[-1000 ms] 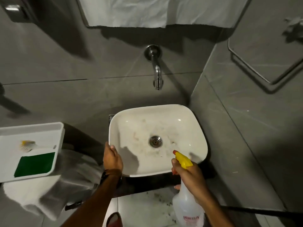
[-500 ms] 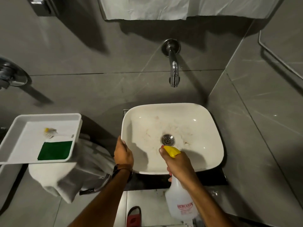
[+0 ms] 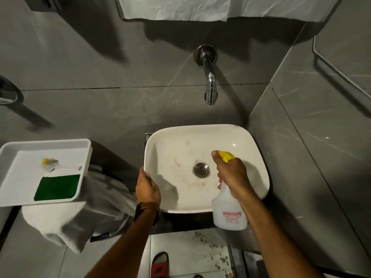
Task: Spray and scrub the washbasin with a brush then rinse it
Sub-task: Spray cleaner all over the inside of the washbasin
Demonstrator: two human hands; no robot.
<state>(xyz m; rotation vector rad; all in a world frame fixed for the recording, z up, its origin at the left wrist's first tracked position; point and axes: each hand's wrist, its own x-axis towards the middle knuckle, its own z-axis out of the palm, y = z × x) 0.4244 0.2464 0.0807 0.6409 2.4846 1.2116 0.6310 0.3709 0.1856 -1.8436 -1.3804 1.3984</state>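
Observation:
A white rectangular washbasin [image 3: 249,149] with reddish-brown stains and a metal drain [image 3: 201,170] sits below a chrome wall tap [image 3: 209,81]. My right hand [image 3: 233,175] grips the neck of a translucent spray bottle [image 3: 229,214] with a yellow nozzle [image 3: 226,156], held over the right half of the basin. My left hand [image 3: 147,186] rests on the basin's left front rim, fingers curled over the edge. A small brush [image 3: 50,164] with a yellow tip lies in a white tray [image 3: 12,173] to the left.
A green scrub pad [image 3: 57,186] lies in the tray, which rests on a white towel [image 3: 96,207] draped over a seat. Grey tiled walls close in behind and to the right. A white cloth [image 3: 180,8] hangs above the tap. A red sandal [image 3: 159,264] shows on the floor.
My right hand has carried the spray bottle forward and right, from the basin's front edge to above its bowl. My left hand stays on the left rim. The view shifted left.

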